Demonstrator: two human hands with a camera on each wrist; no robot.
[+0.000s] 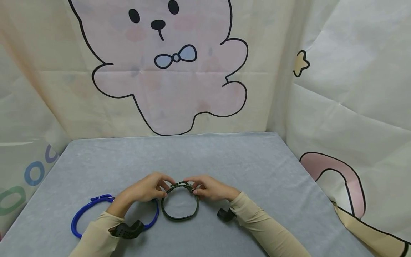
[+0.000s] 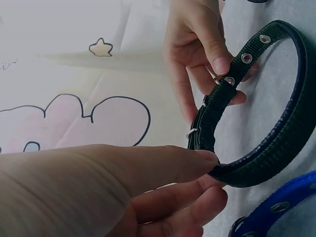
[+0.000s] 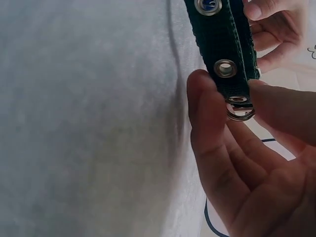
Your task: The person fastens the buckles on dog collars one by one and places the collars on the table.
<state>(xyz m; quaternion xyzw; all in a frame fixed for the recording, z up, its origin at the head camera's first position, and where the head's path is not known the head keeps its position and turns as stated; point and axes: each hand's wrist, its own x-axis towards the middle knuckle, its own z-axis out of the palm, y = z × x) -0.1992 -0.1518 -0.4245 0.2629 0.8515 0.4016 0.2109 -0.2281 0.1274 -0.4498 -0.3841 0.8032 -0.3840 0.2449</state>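
A dark green pet collar (image 1: 179,218), closed into a ring, stands between my hands. My left hand (image 1: 148,188) pinches its band close to the buckle (image 2: 193,133), thumb on the inner side in the left wrist view. At the other end of the buckled part, my right hand (image 1: 210,188) pinches the strap between thumb and fingers. Metal eyelets (image 3: 225,68) run along the strap, and a metal ring (image 3: 241,114) shows by the right fingertips. A blue collar (image 1: 75,220) lies on the table under my left forearm, which hides part of it.
Grey cloth covers the table (image 1: 250,160). A printed curtain (image 1: 205,92) hangs behind it, with more printed cloth (image 1: 350,117) on the right and at the left. Dark wrist devices (image 1: 128,230) are worn on both forearms.
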